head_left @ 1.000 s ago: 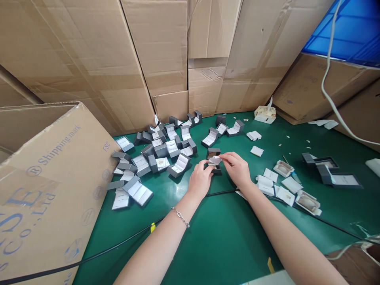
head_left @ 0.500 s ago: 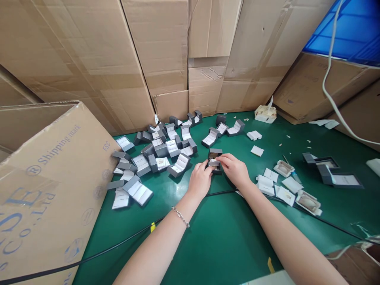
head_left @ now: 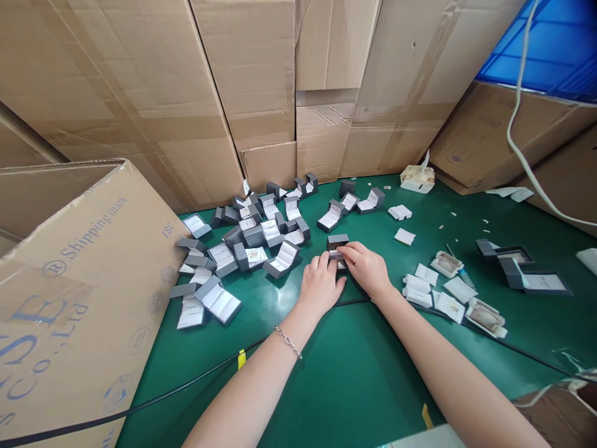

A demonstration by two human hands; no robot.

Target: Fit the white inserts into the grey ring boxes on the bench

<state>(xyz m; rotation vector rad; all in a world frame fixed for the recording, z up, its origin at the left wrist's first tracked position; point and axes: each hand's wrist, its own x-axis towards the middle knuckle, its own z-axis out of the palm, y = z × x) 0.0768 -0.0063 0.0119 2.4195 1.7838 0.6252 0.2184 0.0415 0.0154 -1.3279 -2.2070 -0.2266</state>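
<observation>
A small dark grey jewelry box (head_left: 337,240) stands on the green table with its lid up, between my two hands. My left hand (head_left: 319,283) is curled at the box's left and front side, its fingertips on the edge and the thumb low at the front. From the right, my right hand (head_left: 365,266) reaches in with thumb and forefinger pinched on a pale insert (head_left: 334,254) inside the box. The fingers partly cover the interior. Many more open grey boxes (head_left: 281,258) with white linings crowd the table to the left.
A large carton (head_left: 93,249) bounds the left side, and tall cartons (head_left: 261,74) line the back. Loose white inserts (head_left: 459,290), larger open boxes (head_left: 543,283) and a tissue pack (head_left: 417,179) lie on the right. A black cable (head_left: 200,379) crosses the table under my forearms.
My left hand has shifted slightly right, and its thumb has come out to the front of the box. The right hand has barely moved, staying at the insert.
</observation>
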